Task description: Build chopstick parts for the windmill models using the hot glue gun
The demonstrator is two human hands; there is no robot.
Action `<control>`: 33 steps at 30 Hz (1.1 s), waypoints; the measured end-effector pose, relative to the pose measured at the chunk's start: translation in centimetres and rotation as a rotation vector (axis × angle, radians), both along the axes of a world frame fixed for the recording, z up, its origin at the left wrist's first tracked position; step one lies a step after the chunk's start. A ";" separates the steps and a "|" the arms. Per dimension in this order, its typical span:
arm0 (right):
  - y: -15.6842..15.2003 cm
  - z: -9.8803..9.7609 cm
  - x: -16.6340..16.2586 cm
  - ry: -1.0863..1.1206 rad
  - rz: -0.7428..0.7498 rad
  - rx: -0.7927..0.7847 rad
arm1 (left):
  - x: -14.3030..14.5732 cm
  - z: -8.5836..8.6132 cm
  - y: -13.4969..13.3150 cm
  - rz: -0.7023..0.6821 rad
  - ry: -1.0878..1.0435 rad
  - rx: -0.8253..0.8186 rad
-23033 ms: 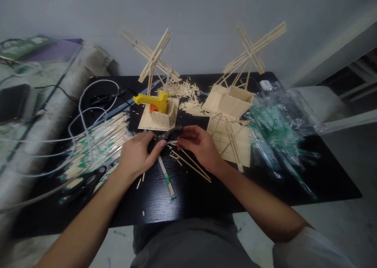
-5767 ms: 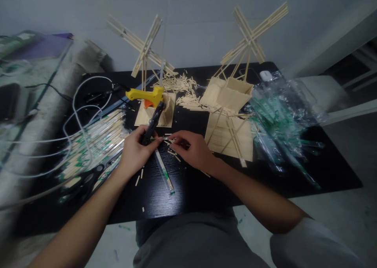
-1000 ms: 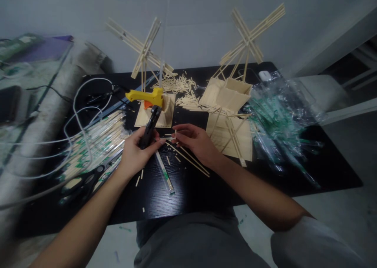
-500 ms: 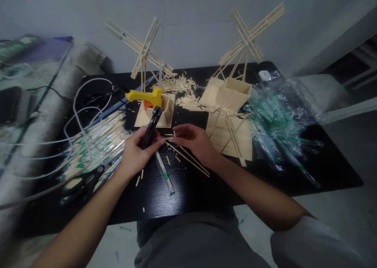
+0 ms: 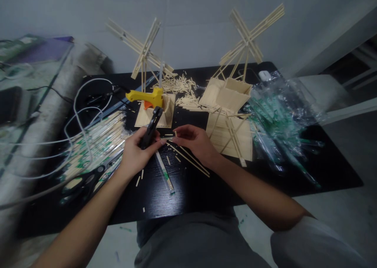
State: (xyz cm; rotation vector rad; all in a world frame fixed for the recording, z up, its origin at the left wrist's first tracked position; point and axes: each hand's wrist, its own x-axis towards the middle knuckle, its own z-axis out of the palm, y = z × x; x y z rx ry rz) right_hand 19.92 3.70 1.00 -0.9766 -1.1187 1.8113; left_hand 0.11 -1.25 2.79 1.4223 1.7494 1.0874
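Note:
My left hand [image 5: 137, 150] is closed around a black hand tool [image 5: 151, 128] that slants up and away; its working end is hidden, so I cannot tell its kind. Close by on the right, my right hand [image 5: 196, 142] pinches a short thin wooden stick [image 5: 176, 134] between thumb and fingers. Their fingertips nearly meet, with a thin pale strip between them. Below them lie two long wooden sticks [image 5: 190, 160], several cut bits and a wrapped chopstick packet [image 5: 165, 172]. Just beyond the left hand, a yellow glue gun [image 5: 145, 97] rests on a wooden stick base [image 5: 141, 118].
Two stick windmill shapes [image 5: 144, 50] [image 5: 247, 38] rise at the back. Cut stick pieces [image 5: 179, 83] are heaped between them. Wrapped chopsticks [image 5: 97, 142], scissors [image 5: 85, 181] and white cables [image 5: 75, 111] lie left. Empty plastic wrappers [image 5: 273, 111] and a stick panel [image 5: 243, 142] are right.
My right hand has shifted very slightly, with the short stick still in its fingers. The left hand and black tool stay in place.

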 end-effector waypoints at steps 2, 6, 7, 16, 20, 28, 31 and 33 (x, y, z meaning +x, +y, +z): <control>0.0 0.0 0.0 -0.001 0.003 -0.002 | 0.0 0.0 0.0 0.001 -0.006 -0.008; 0.0 0.0 0.0 -0.006 0.004 -0.003 | 0.1 0.0 0.1 -0.011 0.013 0.000; 0.0 0.0 0.0 -0.007 0.003 -0.002 | 0.2 0.0 0.1 -0.009 0.018 0.000; 0.0 0.1 0.1 -0.011 0.003 0.001 | 0.3 0.3 0.0 -0.002 0.002 0.010; 0.0 -0.1 0.0 -0.018 -0.003 0.003 | 0.2 0.2 -0.1 -0.006 -0.011 0.010; -0.1 0.0 0.0 -0.025 -0.004 -0.006 | 0.1 0.2 -0.1 -0.023 0.021 0.017; -0.1 0.0 0.0 -0.030 -0.004 -0.001 | 0.1 0.2 -0.1 -0.025 0.027 0.013; -0.1 0.1 0.1 -0.028 -0.005 0.000 | 0.1 0.2 -0.1 -0.019 0.021 0.014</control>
